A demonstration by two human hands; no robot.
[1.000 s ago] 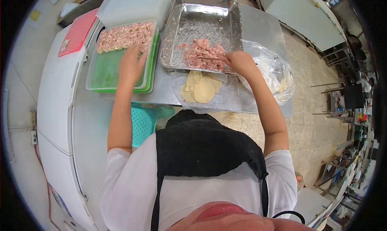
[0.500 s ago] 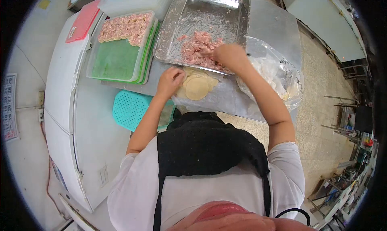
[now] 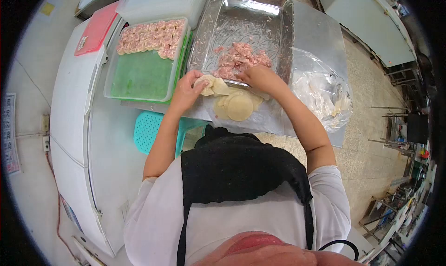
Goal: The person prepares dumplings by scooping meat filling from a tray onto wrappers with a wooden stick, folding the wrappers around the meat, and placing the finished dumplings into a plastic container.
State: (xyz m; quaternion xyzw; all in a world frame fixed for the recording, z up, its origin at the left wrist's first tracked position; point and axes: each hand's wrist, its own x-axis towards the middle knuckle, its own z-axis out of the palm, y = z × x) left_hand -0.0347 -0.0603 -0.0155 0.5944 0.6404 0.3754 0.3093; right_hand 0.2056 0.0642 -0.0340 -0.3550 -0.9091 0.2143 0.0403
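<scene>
My left hand (image 3: 187,90) pinches a pale round dough wrapper (image 3: 214,86) at the near-left corner of the metal tray (image 3: 288,43). Below it, a loose stack of dough wrappers (image 3: 239,106) lies on a plastic sheet. My right hand (image 3: 263,80) reaches over the tray's near rim, with curled fingers at the edge of the pink minced meat (image 3: 241,57). Whatever those fingers hold is hidden from above. The meat is heaped in the near part of the tray, and smears cover the tray's floor.
A plastic box (image 3: 139,80) to the left holds rows of filled dumplings (image 3: 153,36) on a green base. Behind it are clear lids (image 3: 162,3) and a pink board (image 3: 96,29). A plastic bag (image 3: 320,96) lies right; a turquoise basket (image 3: 147,131) sits below the table.
My left hand has lifted a wrapper from the stack towards the tray's corner. My right hand has drawn slightly nearer to me at the meat. The view has shifted slightly.
</scene>
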